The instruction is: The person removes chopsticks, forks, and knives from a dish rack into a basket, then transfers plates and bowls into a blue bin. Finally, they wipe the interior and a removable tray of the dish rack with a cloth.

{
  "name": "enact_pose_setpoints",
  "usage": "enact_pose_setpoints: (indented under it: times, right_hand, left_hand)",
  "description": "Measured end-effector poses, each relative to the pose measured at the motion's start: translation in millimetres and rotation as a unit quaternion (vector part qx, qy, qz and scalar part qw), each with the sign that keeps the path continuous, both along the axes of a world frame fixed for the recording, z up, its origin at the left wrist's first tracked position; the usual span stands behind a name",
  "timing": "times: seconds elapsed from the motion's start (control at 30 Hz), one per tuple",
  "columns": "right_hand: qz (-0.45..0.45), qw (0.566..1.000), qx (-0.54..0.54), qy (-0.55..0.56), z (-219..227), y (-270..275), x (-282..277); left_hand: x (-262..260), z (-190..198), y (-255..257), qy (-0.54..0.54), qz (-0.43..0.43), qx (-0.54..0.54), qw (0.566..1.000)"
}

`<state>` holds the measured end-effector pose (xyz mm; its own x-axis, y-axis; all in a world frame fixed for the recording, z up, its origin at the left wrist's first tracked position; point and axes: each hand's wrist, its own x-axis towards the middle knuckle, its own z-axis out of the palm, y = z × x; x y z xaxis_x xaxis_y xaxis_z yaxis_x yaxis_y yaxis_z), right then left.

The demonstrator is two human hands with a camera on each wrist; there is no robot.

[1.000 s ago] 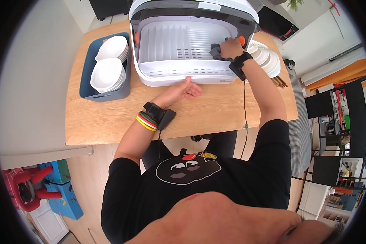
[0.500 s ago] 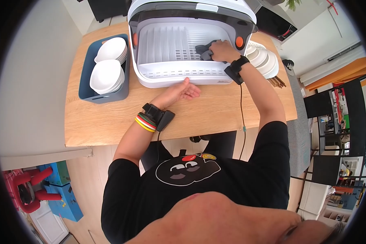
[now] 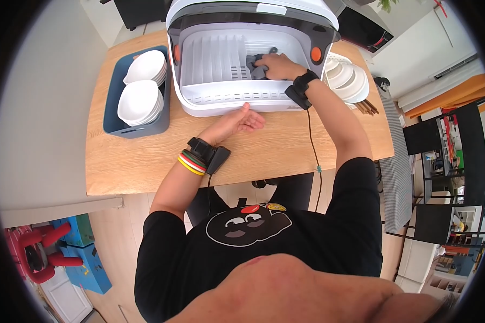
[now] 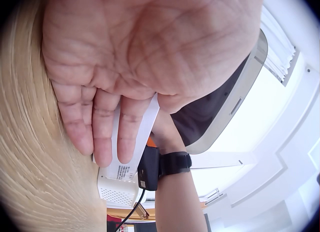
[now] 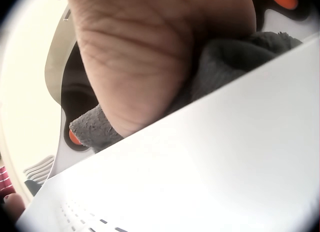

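Note:
A white dish cabinet (image 3: 215, 107) with a raised dark clear lid stands at the table's back. Inside it, the right hand (image 3: 279, 67) grips a crumpled grey cloth (image 3: 251, 65) against the ribbed rack floor, right of the upright dividers. In the right wrist view the palm (image 5: 135, 57) presses on the cloth (image 5: 95, 129) behind the white front wall; the fingertips are hidden. The left hand (image 3: 241, 121) rests palm up at the cabinet's front edge, and the left wrist view shows that hand (image 4: 135, 57) with relaxed fingers, holding nothing.
On the left, a blue bin (image 3: 111, 97) holds stacks of white bowls (image 3: 139, 101). Right of the cabinet are white plates (image 3: 346, 78) and brown chopsticks (image 3: 367, 107). A cable (image 3: 313, 140) hangs from the right wrist across the wooden table (image 3: 145, 161).
The right hand and the grey cloth have moved left across the rack floor, from near the right orange knob toward the dividers. The left hand has stayed in place.

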<state>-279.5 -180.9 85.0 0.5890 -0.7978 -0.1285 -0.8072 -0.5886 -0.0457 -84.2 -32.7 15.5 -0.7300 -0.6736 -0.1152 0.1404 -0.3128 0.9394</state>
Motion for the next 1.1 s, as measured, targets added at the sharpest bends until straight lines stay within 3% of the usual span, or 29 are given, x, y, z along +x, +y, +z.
enact_pose_setpoints:
  times: [0.37, 0.8, 0.97, 1.1]
  right_hand:
    - [-0.045, 0.991, 0.113, -0.053, 3.3, -10.5, -1.1]
    - [-0.044, 0.995, 0.078, -0.037, 8.8, -7.2, -7.4]
    - [-0.074, 0.994, 0.028, 0.081, 24.4, 1.7, -16.8]
    - [-0.097, 0.992, 0.012, 0.084, 21.8, 0.1, -33.9]
  left_hand:
    - [0.1, -1.8, -1.5, 0.009, 0.0, 0.006, 1.0]
    - [1.0, -3.1, -0.5, 0.011, 0.005, 0.013, 1.0]
    - [0.9, -2.6, -0.6, 0.014, 0.0, 0.012, 1.0]
    - [1.0, -1.9, -0.3, 0.011, 0.0, 0.007, 1.0]
